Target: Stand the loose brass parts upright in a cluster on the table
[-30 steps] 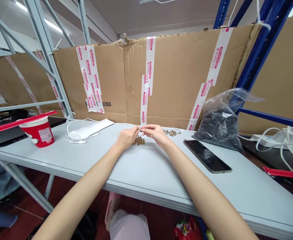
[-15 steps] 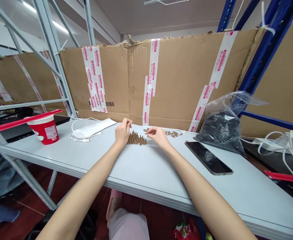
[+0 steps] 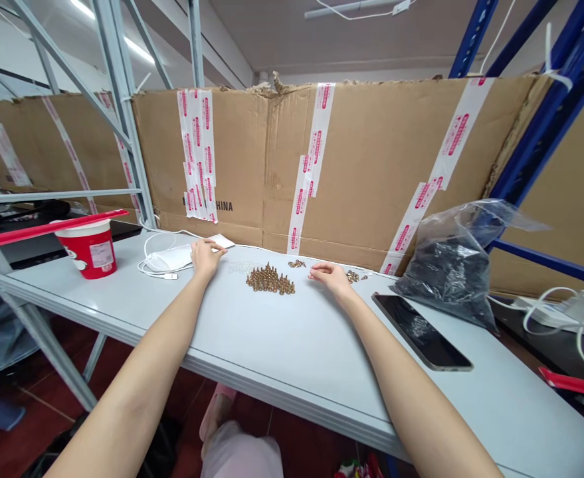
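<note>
My left hand [image 3: 206, 257] is at the back left, beside a scatter of small clear pieces [image 3: 242, 267]. Its thumb and fingers are apart, and nothing shows in them. My right hand [image 3: 330, 275] hovers over the table right of centre, fingers loosely spread with no piece visible between them. Many small pointed brass-coloured pieces [image 3: 270, 279] stand upright in a tight group between the hands. Behind them lies a little heap of small metal parts [image 3: 296, 263]. More metal parts [image 3: 353, 276] lie just beyond my right hand, partly hidden by it.
A phone [image 3: 421, 330] lies to the right, in front of a clear bag of dark material [image 3: 448, 272]. At left are a red cup [image 3: 90, 251] and a white cable [image 3: 147, 265]. Taped cardboard [image 3: 371, 166] walls off the back of the table [image 3: 282, 352].
My left hand has moved left, from the brass group to the clear pieces. My right hand has drawn right, and its pinch has loosened. The view has shifted slightly.
</note>
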Available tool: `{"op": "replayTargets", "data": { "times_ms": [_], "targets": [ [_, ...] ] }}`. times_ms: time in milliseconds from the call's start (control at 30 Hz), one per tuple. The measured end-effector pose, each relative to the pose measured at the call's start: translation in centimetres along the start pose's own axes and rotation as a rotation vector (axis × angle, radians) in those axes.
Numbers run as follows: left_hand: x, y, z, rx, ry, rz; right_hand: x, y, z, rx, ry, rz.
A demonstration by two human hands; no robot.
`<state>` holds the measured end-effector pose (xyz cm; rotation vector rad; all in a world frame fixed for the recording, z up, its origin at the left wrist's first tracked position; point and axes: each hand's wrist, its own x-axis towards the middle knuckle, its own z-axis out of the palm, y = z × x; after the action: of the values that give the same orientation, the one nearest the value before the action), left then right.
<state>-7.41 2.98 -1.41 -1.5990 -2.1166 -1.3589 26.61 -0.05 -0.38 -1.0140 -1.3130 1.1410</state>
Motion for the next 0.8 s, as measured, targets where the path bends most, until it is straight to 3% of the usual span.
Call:
{"op": "replayTargets", "data": {
  "times_ms": [233, 433, 800],
  "targets": [
    [-0.8, 0.4, 0.0, 0.173, -0.219, -0.196, 0.3, 0.4, 0.0, -0.048, 0.047, 0.046],
    [-1.0, 0.6, 0.2, 0.188, -0.284, -0.200, 0.0, 0.5, 0.5, -0.114, 0.004, 0.044],
    [-0.7, 0.6, 1.0, 0.198, -0.281, -0.165, 0.4, 0.9, 1.0, -0.172, -0.091, -0.068]
  ]
}}
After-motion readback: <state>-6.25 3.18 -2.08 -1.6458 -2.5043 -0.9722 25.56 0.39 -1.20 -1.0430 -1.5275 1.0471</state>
